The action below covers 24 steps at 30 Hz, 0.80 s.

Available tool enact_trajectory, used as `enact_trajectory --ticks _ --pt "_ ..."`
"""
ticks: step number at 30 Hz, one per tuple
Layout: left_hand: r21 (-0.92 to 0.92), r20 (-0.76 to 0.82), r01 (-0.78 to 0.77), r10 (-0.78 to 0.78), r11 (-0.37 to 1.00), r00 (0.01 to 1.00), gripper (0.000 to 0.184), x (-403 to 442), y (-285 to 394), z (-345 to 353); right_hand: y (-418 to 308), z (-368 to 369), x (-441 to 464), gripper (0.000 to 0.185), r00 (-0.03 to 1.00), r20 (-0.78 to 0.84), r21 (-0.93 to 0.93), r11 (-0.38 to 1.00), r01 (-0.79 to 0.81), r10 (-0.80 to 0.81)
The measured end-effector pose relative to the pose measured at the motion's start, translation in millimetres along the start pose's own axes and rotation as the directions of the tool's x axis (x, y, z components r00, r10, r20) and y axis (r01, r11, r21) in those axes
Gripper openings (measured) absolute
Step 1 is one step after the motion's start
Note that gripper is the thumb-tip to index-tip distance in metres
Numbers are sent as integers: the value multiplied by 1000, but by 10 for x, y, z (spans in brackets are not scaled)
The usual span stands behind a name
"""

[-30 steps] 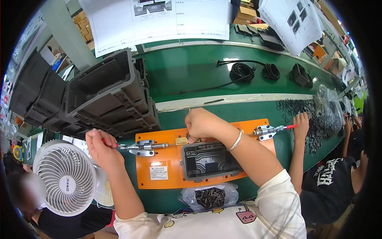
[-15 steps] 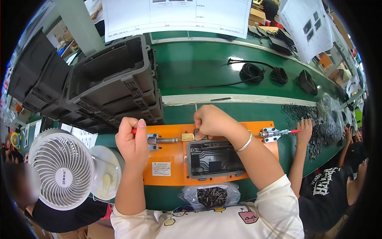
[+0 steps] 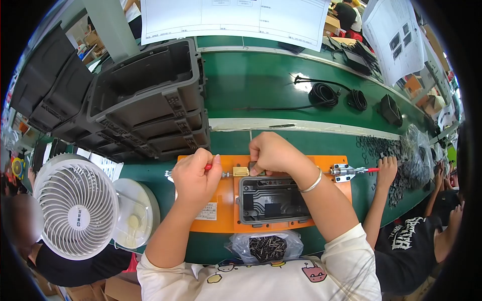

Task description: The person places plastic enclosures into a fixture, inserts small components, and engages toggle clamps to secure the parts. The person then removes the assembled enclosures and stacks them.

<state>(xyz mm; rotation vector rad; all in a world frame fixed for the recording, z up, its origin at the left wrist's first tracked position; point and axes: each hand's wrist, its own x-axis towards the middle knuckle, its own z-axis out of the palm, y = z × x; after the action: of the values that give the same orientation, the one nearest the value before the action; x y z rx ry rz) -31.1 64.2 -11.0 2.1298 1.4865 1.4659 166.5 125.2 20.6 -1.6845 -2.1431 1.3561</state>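
Observation:
My left hand (image 3: 197,175) is closed round the red handle (image 3: 208,167) of the left toggle clamp, above the left part of an orange fixture plate (image 3: 228,205). Behind the black open housing (image 3: 273,200), my right hand (image 3: 271,153) pinches a small dark part (image 3: 252,164) beside a brass-coloured block (image 3: 241,171). My fingers cover most of that part. The right toggle clamp (image 3: 343,172) lies along the plate's right end, its red handle (image 3: 372,170) pointing outward.
Stacked dark crates (image 3: 145,110) stand at the left, with a white fan (image 3: 78,215) nearer. A bag of screws (image 3: 266,248) lies before the plate. Coiled cables (image 3: 324,95) lie behind. At the right are a co-worker's hand (image 3: 387,170) and small black parts (image 3: 381,147).
My left hand has swung the red handle from the far left inward to the right, over the plate. My right hand stays at the brass-coloured block. The camera view has shifted slightly.

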Motion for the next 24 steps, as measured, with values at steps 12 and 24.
enact_trajectory --ticks 12,24 --pt "-36 -26 -15 14 999 1000 21 -17 -7 -23 73 -65 -63 16 997 59 132 991 37 -45" --pt "-371 -227 86 -180 925 957 19 -7 -92 -137 126 -87 -27 11 997 72 242 970 16 -34"
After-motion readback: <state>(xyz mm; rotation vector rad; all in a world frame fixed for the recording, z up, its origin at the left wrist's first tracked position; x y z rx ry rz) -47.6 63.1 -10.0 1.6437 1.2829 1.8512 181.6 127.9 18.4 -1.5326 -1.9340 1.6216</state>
